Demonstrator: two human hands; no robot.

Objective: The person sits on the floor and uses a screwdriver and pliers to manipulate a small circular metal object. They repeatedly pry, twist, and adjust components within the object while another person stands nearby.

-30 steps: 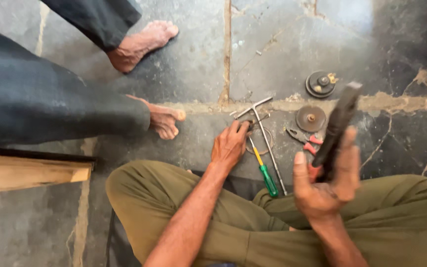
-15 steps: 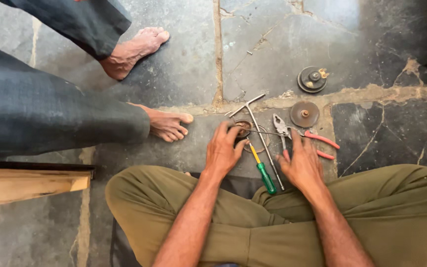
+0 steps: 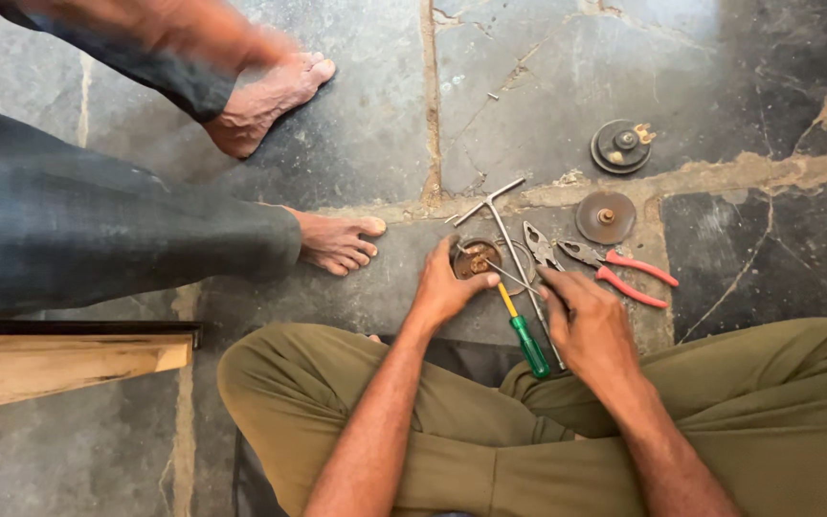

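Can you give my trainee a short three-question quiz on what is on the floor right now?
1. True or false: the left hand rests on the small round rusty part.
2. Which tool has red handles? A) the pliers B) the screwdriver C) the T-shaped metal wrench
3. Fill in: the screwdriver's handle is ____.

Key
1. True: its fingers lie against the part's rim.
2. A. The right hand lies beside them, over the wrench's long shaft.
3. Green, with a yellow neck. It lies between the two hands.
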